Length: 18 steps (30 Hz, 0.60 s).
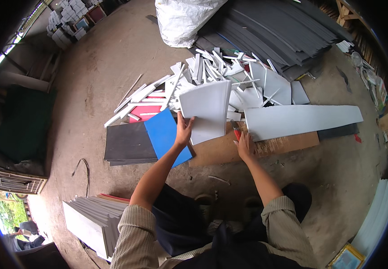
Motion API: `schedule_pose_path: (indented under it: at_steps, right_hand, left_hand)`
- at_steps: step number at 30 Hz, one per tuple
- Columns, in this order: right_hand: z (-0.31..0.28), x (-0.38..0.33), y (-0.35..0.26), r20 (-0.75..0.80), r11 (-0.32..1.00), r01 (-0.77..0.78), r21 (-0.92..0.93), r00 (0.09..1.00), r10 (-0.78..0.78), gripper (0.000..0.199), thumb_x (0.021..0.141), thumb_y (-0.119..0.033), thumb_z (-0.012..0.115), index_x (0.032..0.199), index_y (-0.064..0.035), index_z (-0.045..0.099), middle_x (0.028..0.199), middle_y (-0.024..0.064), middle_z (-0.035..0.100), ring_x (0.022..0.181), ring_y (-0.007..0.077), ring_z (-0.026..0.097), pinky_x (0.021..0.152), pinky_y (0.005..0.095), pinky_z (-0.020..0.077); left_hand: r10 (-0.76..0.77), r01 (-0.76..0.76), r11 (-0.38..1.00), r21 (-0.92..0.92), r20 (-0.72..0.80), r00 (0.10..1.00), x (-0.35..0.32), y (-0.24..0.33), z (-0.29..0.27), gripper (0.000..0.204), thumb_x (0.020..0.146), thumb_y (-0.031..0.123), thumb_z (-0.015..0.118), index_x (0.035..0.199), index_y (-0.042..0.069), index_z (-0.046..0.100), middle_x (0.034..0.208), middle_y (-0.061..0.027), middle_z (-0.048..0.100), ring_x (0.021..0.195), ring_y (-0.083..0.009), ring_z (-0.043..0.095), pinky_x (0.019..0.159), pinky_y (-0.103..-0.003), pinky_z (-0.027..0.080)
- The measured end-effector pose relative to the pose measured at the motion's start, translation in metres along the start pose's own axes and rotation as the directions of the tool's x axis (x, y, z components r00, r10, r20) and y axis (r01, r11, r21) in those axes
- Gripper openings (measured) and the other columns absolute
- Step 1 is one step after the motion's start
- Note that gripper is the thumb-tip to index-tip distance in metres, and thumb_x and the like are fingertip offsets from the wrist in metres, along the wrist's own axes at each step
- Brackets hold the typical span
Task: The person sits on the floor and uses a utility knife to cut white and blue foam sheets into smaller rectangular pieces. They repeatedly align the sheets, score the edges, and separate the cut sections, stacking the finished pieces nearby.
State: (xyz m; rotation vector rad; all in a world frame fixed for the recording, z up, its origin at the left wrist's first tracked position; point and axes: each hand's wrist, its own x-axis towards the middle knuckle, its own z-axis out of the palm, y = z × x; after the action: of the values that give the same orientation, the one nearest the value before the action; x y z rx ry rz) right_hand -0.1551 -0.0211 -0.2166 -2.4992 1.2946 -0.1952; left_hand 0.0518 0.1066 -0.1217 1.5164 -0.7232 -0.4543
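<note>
White sheet [206, 110]: lying on the brown board [265, 148], in front of the heap of white offcuts [212, 67].
Left hand [184, 132]: I am gripping the sheet's lower left edge, thumb over the top.
Right hand [245, 145]: I am closing it around a red-handled cutter [236, 133] beside the sheet's right edge.
Doing it well: I am keeping the sheet pressed flat, my fingers clear of the blade.
Blue sheet [166, 134]: lying just left, over dark panels [126, 143].

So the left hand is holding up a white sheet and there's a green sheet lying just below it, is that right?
Not quite: the sheet below is blue, not green. The head view shows it lying under the left hand, which does grip the white sheet.
</note>
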Motion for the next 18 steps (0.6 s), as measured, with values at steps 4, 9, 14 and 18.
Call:
schedule_pose_path:
  at_steps: [4, 9, 14, 18]
  right_hand:
    - [0.002, 0.003, 0.007, -0.002, 0.998, 0.046, 0.049, 0.999, -0.046, 0.040, 0.076, -0.024, 0.062, 0.103, 0.0011, 0.047, 0.104, 0.0206, 0.047, 0.092, 0.0385, 0.051, 0.077, 0.0468, 0.0443]
    - [-0.010, 0.025, 0.002, -0.034, 0.903, -0.030, 0.428, 0.998, 0.049, 0.035, 0.084, -0.028, 0.049, 0.098, 0.0037, 0.049, 0.087, 0.0208, 0.053, 0.079, 0.0377, 0.054, 0.070, 0.0452, 0.0440]
    - [-0.077, 0.060, -0.011, 0.097, 0.699, -0.106, 0.707, 0.994, 0.054, 0.028, 0.085, -0.029, 0.052, 0.094, -0.0030, 0.048, 0.064, 0.0046, 0.052, 0.049, 0.0140, 0.052, 0.042, 0.0282, 0.0403]
    - [-0.144, 0.052, -0.037, 0.029, 0.599, 0.041, 0.800, 0.994, -0.106, 0.017, 0.087, -0.021, 0.049, 0.094, -0.0052, 0.046, 0.066, 0.0019, 0.049, 0.047, 0.0087, 0.049, 0.039, 0.0239, 0.0379]
  left_hand:
    - [-0.063, 0.073, 0.988, -0.137, 0.079, 0.995, -0.008, -0.002, -0.003, 0.059, 0.085, 0.004, 0.052, 0.132, 0.003, 0.017, 0.125, -0.0123, 0.039, 0.114, -0.0178, 0.040, 0.094, -0.028, 0.033]
    - [-0.057, 0.082, 0.970, -0.227, 0.115, 0.992, -0.010, 0.020, -0.015, 0.059, 0.082, -0.005, 0.048, 0.131, 0.003, 0.016, 0.126, -0.0119, 0.038, 0.114, -0.0193, 0.042, 0.093, -0.030, 0.036]
    - [-0.069, 0.062, 0.996, 0.066, 0.108, 0.992, -0.007, 0.039, -0.028, 0.067, 0.074, -0.005, 0.055, 0.130, 0.001, 0.019, 0.113, -0.0137, 0.047, 0.108, -0.0174, 0.044, 0.089, -0.029, 0.038]
    - [0.168, -0.208, 0.944, 0.257, 0.167, 0.971, -0.005, 0.063, -0.039, 0.062, 0.067, 0.003, 0.066, 0.120, 0.004, 0.034, 0.103, -0.0117, 0.056, 0.094, -0.0188, 0.053, 0.080, -0.029, 0.042]
